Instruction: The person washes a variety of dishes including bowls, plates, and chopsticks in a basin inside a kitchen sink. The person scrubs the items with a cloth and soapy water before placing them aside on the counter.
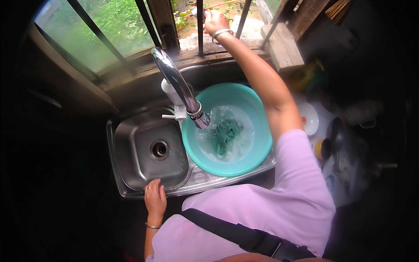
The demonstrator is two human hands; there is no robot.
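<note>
My left hand (155, 197) rests at the front rim of the stainless steel sink (131, 157), its fingers slightly apart and holding nothing. My right arm stretches over a turquoise plastic basin (226, 170) to the window, where my right hand (216, 22) is between the bars at a small pale object (196, 12); whether the fingers grip it is unclear. In the basin a dark green cloth (224, 134) lies in cloudy water. Above the basin's left side ends the spout of a chrome faucet (173, 78), beside its white body (173, 93) and lever.
Dark metal window bars (200, 29) and a wooden frame stand behind the sink. A wooden block (283, 46) juts inward at the right of the window. Right of my arm are a white plate (308, 119), a yellow item (318, 149) and other dimly lit kitchenware.
</note>
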